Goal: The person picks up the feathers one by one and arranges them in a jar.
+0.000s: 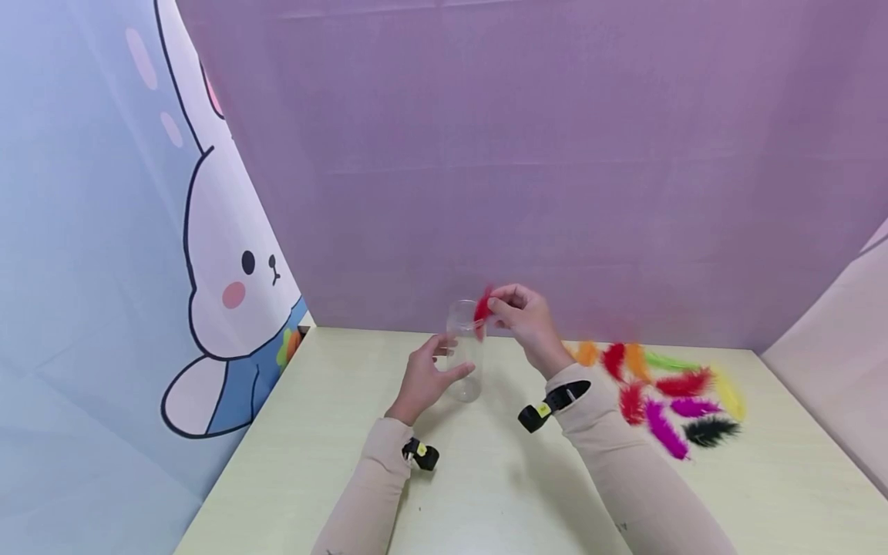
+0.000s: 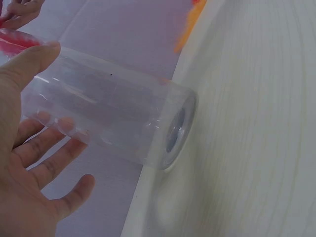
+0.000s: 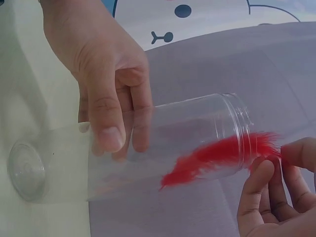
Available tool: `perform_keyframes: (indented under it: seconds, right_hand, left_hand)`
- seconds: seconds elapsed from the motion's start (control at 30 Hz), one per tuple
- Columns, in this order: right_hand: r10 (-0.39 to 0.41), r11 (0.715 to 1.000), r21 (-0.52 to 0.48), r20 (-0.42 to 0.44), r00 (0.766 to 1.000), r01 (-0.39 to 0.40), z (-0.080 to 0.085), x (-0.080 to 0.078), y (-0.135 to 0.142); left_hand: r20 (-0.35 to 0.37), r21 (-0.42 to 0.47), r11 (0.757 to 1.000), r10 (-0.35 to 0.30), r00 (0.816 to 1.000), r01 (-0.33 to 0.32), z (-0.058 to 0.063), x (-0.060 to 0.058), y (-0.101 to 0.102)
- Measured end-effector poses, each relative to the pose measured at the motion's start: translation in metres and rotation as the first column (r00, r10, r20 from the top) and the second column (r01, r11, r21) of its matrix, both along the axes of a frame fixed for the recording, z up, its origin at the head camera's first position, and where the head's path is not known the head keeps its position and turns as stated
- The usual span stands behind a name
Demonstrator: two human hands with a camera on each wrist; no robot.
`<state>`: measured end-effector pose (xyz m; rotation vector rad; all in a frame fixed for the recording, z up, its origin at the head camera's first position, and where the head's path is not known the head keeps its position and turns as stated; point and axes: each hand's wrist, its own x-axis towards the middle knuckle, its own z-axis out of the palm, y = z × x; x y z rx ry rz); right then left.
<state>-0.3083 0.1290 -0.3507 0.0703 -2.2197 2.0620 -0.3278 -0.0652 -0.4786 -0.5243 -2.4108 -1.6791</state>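
A tall clear plastic jar (image 1: 466, 358) stands upright on the table near its back edge. My left hand (image 1: 425, 376) holds it from the left, the thumb on one side and the fingers round the other, as the left wrist view shows. At the jar's mouth, my right hand (image 1: 529, 317) pinches a red feather (image 3: 212, 155) by one end between thumb and fingertips. Most of that feather's length shows through the clear wall in the right wrist view, pointing down from the rim. The lower part of the jar holds nothing visible.
Several loose feathers lie at the right of the table (image 1: 479, 493), among them a black feather (image 1: 711, 432), a yellow feather (image 1: 728, 395) and a green feather (image 1: 671, 361). My right forearm passes just left of them. A purple curtain (image 1: 520, 169) hangs behind the table.
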Motion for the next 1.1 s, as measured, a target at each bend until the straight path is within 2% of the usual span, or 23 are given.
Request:
perform_keyframes:
  seconds: [0.47,0.77,0.9,1.1]
  right_hand:
    - [0.053,0.996,0.068,0.007,0.999,-0.053,-0.011,0.005,0.010]
    - [0.028,0.998,0.056,0.025,0.999,-0.029,-0.025,0.011,0.028]
    - [0.004,0.999,0.047,0.036,0.999,-0.006,-0.035,0.015,0.043]
    - [-0.041,0.996,0.084,0.077,0.996,0.034,-0.049,0.026,0.072]
  left_hand:
    - [-0.023,0.011,1.000,0.001,1.000,-0.001,-0.003,0.000,0.001]
    - [-0.006,0.003,1.000,0.013,1.000,-0.013,-0.003,0.001,0.003]
    - [-0.006,0.005,1.000,0.014,1.000,-0.014,-0.002,0.000,0.003]
    - [0.000,0.006,1.000,0.010,1.000,-0.010,-0.002,-0.001,0.003]
